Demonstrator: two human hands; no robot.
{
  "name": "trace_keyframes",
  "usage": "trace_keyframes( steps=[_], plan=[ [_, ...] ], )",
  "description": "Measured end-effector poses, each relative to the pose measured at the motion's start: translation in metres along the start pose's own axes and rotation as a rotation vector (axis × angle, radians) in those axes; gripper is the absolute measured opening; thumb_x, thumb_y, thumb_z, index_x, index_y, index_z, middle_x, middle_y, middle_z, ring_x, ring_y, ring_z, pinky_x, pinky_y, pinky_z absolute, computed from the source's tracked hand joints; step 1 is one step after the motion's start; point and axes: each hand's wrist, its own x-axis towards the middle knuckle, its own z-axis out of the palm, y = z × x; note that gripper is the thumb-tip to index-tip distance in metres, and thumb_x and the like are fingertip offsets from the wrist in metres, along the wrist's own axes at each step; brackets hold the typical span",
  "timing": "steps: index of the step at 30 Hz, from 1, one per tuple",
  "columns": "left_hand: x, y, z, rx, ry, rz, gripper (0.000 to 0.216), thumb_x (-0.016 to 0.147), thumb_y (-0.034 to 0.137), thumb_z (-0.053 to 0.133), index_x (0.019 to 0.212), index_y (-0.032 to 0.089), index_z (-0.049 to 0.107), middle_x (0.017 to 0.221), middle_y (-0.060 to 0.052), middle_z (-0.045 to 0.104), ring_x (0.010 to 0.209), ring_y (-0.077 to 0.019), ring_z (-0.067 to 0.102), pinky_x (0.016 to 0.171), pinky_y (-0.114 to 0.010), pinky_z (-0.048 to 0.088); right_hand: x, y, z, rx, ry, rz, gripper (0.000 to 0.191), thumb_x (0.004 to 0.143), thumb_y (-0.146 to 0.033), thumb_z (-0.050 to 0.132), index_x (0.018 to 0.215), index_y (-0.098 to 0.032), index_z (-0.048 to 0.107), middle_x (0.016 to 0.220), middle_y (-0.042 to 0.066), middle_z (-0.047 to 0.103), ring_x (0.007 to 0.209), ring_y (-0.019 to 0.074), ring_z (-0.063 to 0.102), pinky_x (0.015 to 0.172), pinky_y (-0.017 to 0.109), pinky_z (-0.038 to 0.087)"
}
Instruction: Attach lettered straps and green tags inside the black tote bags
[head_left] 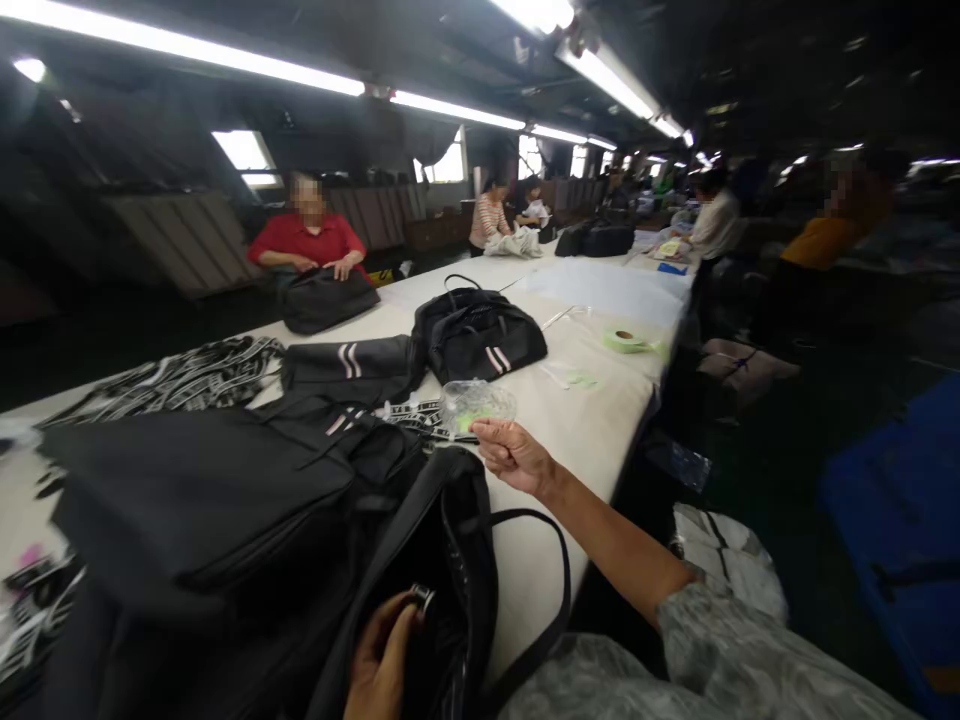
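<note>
A black bag (469, 540) with its mouth gaping lies in front of me, and its strap loops out to the right. My left hand (386, 655) is inside that opening, with thumb and fingers closed at a small shiny metal piece (424, 597) whose kind I cannot make out. Over the table, my right hand (514, 455) is closed in a pinch. Whatever is between its fingertips is too small to name. Just beyond them sits a clear plastic bag (480, 398) with light-green bits in or behind it.
More black bags (484, 335) with pale stripes lie on the long white table (592, 430). Patterned black-and-white straps (180, 385) are heaped at left. A light-green tape roll (626, 342) is near the right edge. Across the table, a person in red (307, 240) handles another black bag.
</note>
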Motion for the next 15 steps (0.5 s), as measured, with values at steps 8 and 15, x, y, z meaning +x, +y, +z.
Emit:
trace_keyframes(
  steps=[8, 15],
  plan=[
    [0.003, 0.011, 0.01, -0.497, -0.015, 0.102, 0.037, 0.07, 0.048, 0.07, 0.094, 0.019, 0.066, 0.08, -0.003, 0.065, 0.076, -0.0168, 0.059, 0.075, -0.028, 0.046, -0.067, 0.094, 0.095, -0.013, -0.205, 0.271, 0.04, 0.08, -0.037, 0.069, 0.113, -0.014, 0.063, 0.072, 0.001, 0.063, 0.056, 0.0052, 0.053, 0.051, 0.016, 0.043],
    [-0.004, 0.001, 0.018, -0.571, 0.081, 0.147, 0.024, 0.074, 0.04, 0.07, 0.078, 0.017, 0.065, 0.073, -0.001, 0.063, 0.069, -0.0139, 0.056, 0.075, -0.027, 0.045, -0.094, 0.136, 0.05, -0.522, -0.017, 0.272, 0.049, 0.087, -0.055, 0.052, 0.109, -0.012, 0.062, 0.048, -0.003, 0.057, 0.033, 0.0073, 0.045, 0.033, 0.016, 0.029]
  ],
)
